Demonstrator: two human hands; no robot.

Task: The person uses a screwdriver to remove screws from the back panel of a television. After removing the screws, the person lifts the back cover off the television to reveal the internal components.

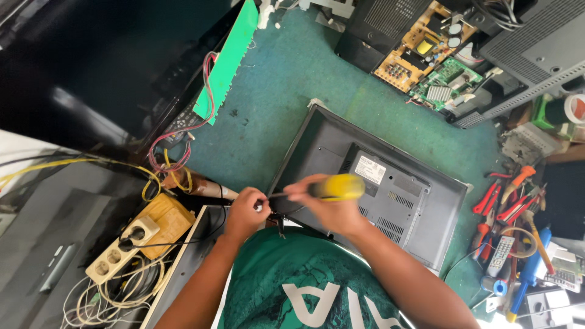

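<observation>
Gripping screwdriver (334, 187), right hand (329, 210)

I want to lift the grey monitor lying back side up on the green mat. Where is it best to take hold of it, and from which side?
Probably grip the monitor by its two long edges with both hands, coming from above. It lies flat, the thin bezel gives a firm rim, and the raised vented back offers no handle. The right hand holds a yellow-handled screwdriver over the near edge.
</observation>
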